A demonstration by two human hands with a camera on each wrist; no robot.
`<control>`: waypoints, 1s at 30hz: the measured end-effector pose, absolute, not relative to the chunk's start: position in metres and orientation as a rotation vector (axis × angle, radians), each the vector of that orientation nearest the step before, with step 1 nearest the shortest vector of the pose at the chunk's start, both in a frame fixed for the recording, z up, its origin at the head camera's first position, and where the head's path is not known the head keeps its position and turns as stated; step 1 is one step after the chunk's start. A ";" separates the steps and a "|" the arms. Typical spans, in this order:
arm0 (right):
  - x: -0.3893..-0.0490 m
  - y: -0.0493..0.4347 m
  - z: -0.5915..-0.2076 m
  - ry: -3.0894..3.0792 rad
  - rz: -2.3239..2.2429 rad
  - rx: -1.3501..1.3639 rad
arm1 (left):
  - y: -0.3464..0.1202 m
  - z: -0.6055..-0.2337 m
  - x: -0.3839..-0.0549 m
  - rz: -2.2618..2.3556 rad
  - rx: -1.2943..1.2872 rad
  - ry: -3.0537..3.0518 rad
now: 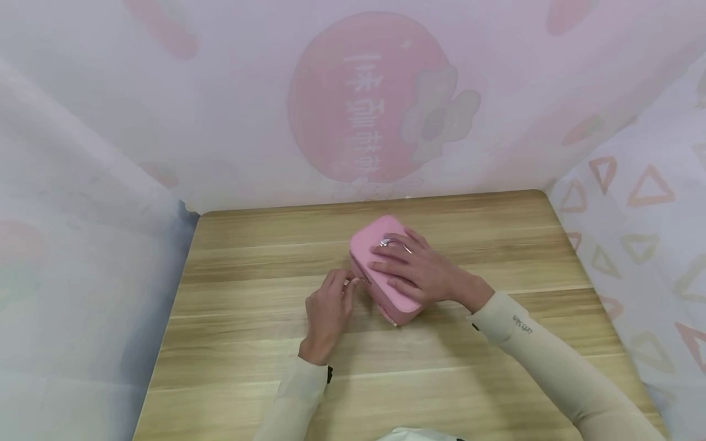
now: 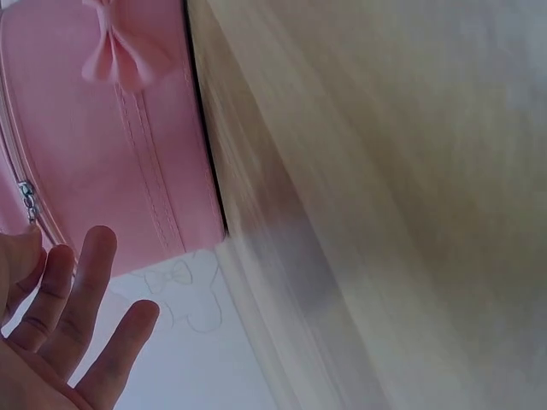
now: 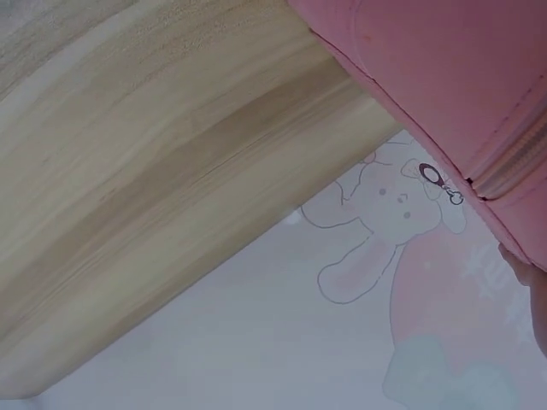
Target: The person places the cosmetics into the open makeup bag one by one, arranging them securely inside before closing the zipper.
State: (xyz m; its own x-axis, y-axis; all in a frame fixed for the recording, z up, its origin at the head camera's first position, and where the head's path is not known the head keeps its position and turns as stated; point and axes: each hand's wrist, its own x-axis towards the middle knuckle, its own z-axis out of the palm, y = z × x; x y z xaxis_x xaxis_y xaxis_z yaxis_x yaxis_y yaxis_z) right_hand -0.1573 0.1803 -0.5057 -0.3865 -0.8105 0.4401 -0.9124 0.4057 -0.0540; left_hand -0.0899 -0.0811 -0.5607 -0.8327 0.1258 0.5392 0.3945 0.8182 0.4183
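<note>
A pink zippered case [image 1: 380, 245] with rounded corners stands at an angle on the wooden table. My left hand [image 1: 329, 309] is at its left side, thumb and forefinger pinching the zipper pull [image 2: 32, 205]. The other fingers of that hand fan out in the left wrist view. A pink bow [image 2: 124, 53] decorates the side of the case there. Spread over the lid, my right hand [image 1: 413, 269] rests with its fingers lying across the top. In the right wrist view a fingertip [image 3: 520, 269] shows at the case's edge, near a stretch of zipper [image 3: 517, 158].
The wooden tabletop [image 1: 248, 343] has rounded back corners. A pale printed sheet [image 1: 237, 122] hangs behind it, and patterned sheets flank both sides. A metal clasp [image 3: 440, 182] dangles from the case. White material [image 1: 416, 433] shows at the near edge.
</note>
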 end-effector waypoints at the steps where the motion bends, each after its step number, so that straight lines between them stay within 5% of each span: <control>1: -0.158 0.180 -0.506 -2.315 0.422 1.494 | -0.082 -0.561 -0.091 -0.725 -0.381 -2.498; 18: -0.158 0.180 -0.506 -2.258 0.454 1.617 | -0.108 -0.562 -0.114 -0.756 -0.361 -2.479; 30: -0.160 0.182 -0.504 -2.214 0.455 1.670 | -0.132 -0.559 -0.132 -1.251 -0.490 -2.722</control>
